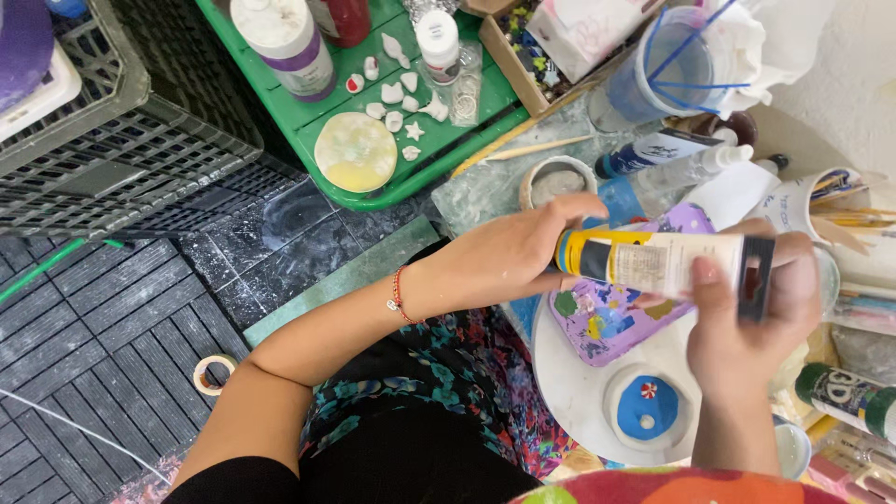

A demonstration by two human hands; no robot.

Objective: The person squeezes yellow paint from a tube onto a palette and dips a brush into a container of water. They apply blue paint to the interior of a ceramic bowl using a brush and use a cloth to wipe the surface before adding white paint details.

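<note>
Both hands hold a paint tube [665, 261], white with a yellow and black band, lying sideways over the work area. My left hand [509, 250] grips its cap end at the left; a red bead bracelet is on that wrist. My right hand [751, 322] holds the flat black crimped end at the right. Below the tube lies a purple painted piece [602, 322] with coloured patches, on a white round plate [569, 378]. A small white dish with blue paint [646, 409] sits on that plate.
A green tray [411, 177] at the top holds small white plaster shapes [397, 93], a round pale disc [356, 151] and bottles [285, 42]. Grey crates [112, 140] stand at left. A tape roll [213, 373] lies on the floor. A brush cup [831, 210], another tube [854, 397] and a plastic tub [667, 65] crowd the right.
</note>
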